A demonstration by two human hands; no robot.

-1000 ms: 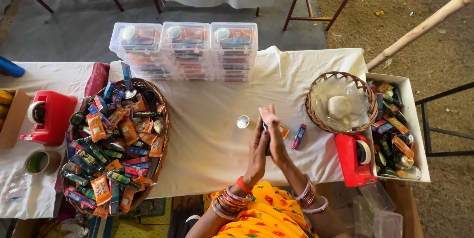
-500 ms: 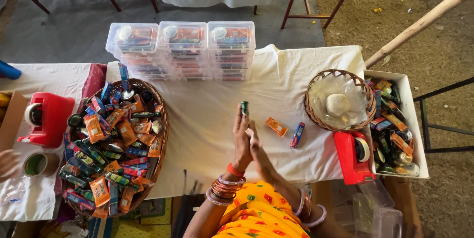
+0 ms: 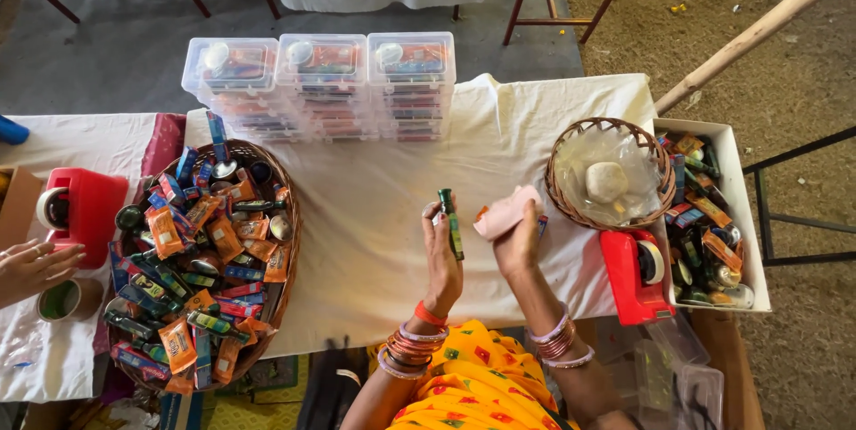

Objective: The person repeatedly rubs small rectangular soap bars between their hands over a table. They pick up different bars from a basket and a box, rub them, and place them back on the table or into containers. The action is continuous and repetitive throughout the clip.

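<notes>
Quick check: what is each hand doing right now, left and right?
Left hand: closed on a small green tube, held upright over the white tablecloth.
Right hand: closed on a pale pink cloth.

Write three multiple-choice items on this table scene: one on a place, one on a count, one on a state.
1. Where does the red tape dispenser on the person's right stand?
A. Between the small wicker basket and the white box
B. On the clear boxes
C. In the large basket

2. How many stacks of clear lidded boxes stand at the table's far edge?
A. Two
B. Three
C. Five

3. What is the left hand doing?
A. Lying flat
B. Holding a slim green tube upright
C. Gripping tape

Answers: 1 A, it sits by both; 2 B, three stacks abreast; 3 B, fingers pinch the tube.
</notes>
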